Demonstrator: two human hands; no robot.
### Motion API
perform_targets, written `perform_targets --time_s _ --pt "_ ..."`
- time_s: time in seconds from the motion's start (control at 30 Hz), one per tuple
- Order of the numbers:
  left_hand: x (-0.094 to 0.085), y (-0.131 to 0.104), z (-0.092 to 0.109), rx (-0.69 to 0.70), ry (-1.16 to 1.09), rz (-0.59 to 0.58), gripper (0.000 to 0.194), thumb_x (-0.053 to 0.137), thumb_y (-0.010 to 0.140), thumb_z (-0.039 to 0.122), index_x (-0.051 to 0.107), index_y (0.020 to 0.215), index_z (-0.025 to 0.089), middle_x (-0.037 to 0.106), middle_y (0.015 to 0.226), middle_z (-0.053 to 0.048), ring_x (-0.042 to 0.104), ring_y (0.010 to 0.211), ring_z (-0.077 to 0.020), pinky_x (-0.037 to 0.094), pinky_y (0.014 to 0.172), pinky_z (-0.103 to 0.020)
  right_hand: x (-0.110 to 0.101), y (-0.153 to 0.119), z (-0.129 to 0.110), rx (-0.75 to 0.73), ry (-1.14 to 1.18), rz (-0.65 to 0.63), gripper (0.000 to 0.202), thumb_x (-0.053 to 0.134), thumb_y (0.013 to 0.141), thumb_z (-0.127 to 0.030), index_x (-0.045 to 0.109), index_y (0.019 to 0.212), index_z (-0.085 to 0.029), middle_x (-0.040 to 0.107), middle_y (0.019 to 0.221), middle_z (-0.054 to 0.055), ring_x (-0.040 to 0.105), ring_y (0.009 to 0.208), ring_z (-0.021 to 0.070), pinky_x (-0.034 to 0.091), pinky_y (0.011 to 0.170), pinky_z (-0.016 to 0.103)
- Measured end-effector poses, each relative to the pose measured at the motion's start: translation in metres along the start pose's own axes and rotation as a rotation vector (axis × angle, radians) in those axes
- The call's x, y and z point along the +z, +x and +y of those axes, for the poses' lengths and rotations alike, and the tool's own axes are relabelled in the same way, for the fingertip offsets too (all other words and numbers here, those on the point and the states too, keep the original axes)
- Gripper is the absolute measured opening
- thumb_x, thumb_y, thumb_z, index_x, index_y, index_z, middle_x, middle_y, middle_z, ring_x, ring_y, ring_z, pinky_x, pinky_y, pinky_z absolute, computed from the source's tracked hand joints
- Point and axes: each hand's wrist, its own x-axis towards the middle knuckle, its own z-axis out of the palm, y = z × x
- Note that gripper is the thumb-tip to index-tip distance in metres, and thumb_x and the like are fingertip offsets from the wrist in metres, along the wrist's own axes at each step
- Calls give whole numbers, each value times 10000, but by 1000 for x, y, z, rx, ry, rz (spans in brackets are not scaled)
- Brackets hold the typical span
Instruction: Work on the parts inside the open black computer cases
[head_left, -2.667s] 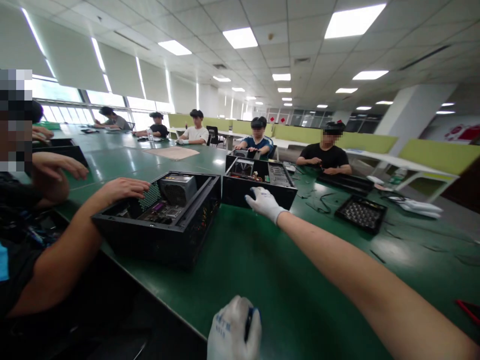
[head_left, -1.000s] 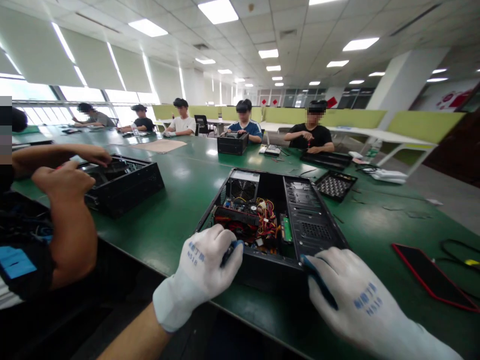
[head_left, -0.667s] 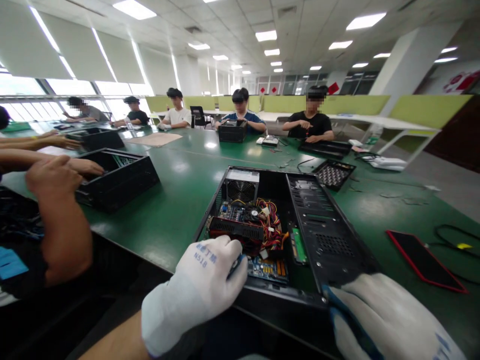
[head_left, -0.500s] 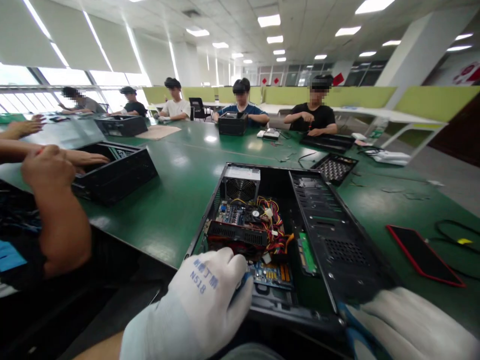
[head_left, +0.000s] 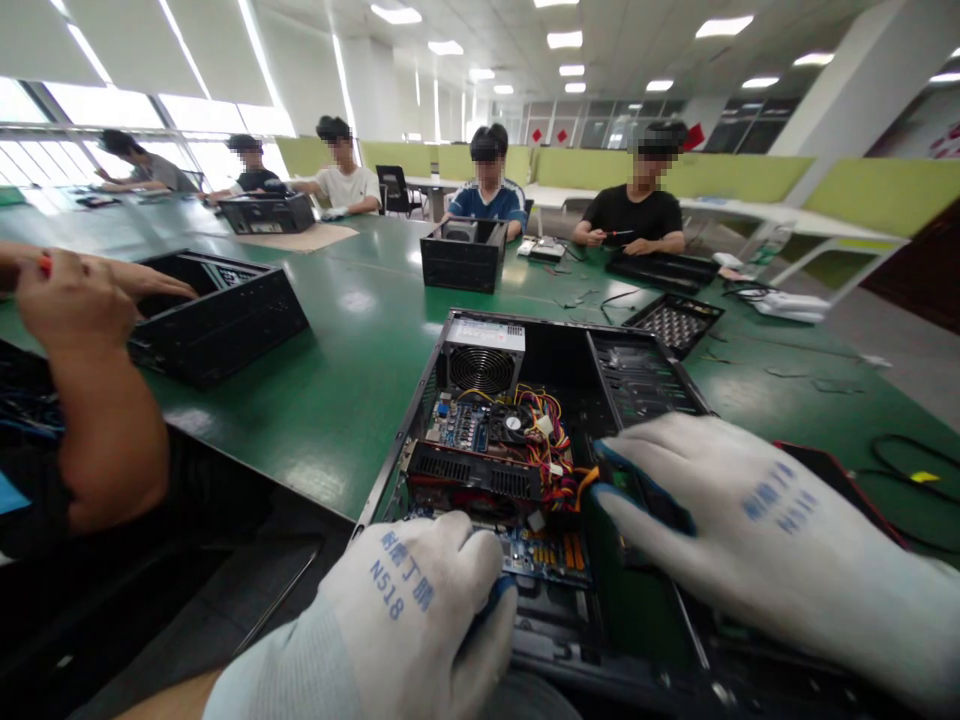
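An open black computer case (head_left: 574, 340) lies before me on the green table. My left hand (head_left: 420, 600), in a white glove, is closed over the case's near left edge; its fingertips are hidden. Inside are a power supply (head_left: 484, 355), a cooling fan (head_left: 514, 425), a black slotted card (head_left: 476, 470), a blue motherboard (head_left: 546, 558) and bundled coloured cables (head_left: 551, 440). My gloved right hand (head_left: 697, 490) reaches over the drive bay, thumb and fingers apart, around a green-boarded drive (head_left: 637, 488). The tips are close to an orange cable (head_left: 589, 485); contact is unclear.
To the right lie a red-edged phone (head_left: 817, 460), partly covered by my right arm, and a black cable (head_left: 900, 450). A perforated black panel (head_left: 675, 322) lies behind the case. At left, a co-worker's hands (head_left: 75, 300) are at another case (head_left: 217, 330). Other people sit across the table.
My right hand has moved from beside the case's lower right up and left, over the drive bay. My left hand stays at the near edge. The view has shifted slightly.
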Motion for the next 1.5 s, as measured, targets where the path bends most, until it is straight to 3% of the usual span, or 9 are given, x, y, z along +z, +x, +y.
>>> perform_targets --time_s 0.1,0.2,0.3,0.4,0.6,0.8,1.1,1.3,1.5 --pt "-2 0 2 -6 21 21 195 543 982 354 538 811 259 631 739 -17 629 579 -195 433 504 -318 18 50 3 -85 -165 -207 527 539 972 -610 733 1213 -184 752 1127 138 690 1042 326 514 917 458" --pt "-9 2 7 -66 16 -38 171 510 981 304 544 823 249 652 784 -17 641 635 -196 446 555 -324 42 85 2 -103 -262 -410 593 559 962 -590 673 1319 -130 725 1229 187 684 1120 355 515 938 453" --pt "-14 4 11 -128 9 -117 159 483 984 285 547 843 247 661 819 -16 643 675 -205 452 588 -338 66 107 -1 -93 -332 -595 597 630 909 -549 668 1307 -105 723 1233 217 693 1132 376 518 932 456" --pt "-13 3 11 -137 -3 -138 183 469 992 320 527 833 250 652 819 -16 648 690 -217 451 597 -351 88 120 -2 -59 -329 -690 678 670 842 -572 647 1338 -110 735 1231 208 713 1119 358 539 892 418" --pt "-9 1 8 -137 4 -123 187 483 993 337 528 836 244 644 828 -27 642 723 -219 456 633 -349 105 131 0 -42 -316 -714 624 677 767 -525 687 1257 -139 730 1204 194 726 1077 331 558 841 375" --pt "-10 1 9 -142 22 -103 200 501 995 342 531 826 239 648 828 -28 626 706 -201 443 600 -329 86 127 -1 -15 -409 -636 630 673 740 -543 691 1190 -102 709 1154 218 728 1009 365 556 799 421" --pt "-8 1 4 -104 -34 -65 175 513 972 338 524 823 247 629 811 -15 611 645 -201 437 553 -355 59 120 16 6 -564 -565 624 662 724 -588 688 1146 -129 719 1080 188 718 926 348 508 735 413" --pt "2 -2 -1 -74 -47 -26 136 517 952 336 521 839 260 611 798 -12 600 624 -206 405 529 -347 64 123 28 -3 -651 -616 567 725 712 -559 724 1089 -135 730 1087 208 657 1037 365 464 813 440" --pt "1 -2 -1 -61 -51 -12 98 513 947 301 523 858 262 615 805 -6 614 621 -206 424 536 -344 77 129 40 -68 -691 -717 517 795 734 -526 751 1100 -165 749 1131 185 634 1101 369 425 899 478"
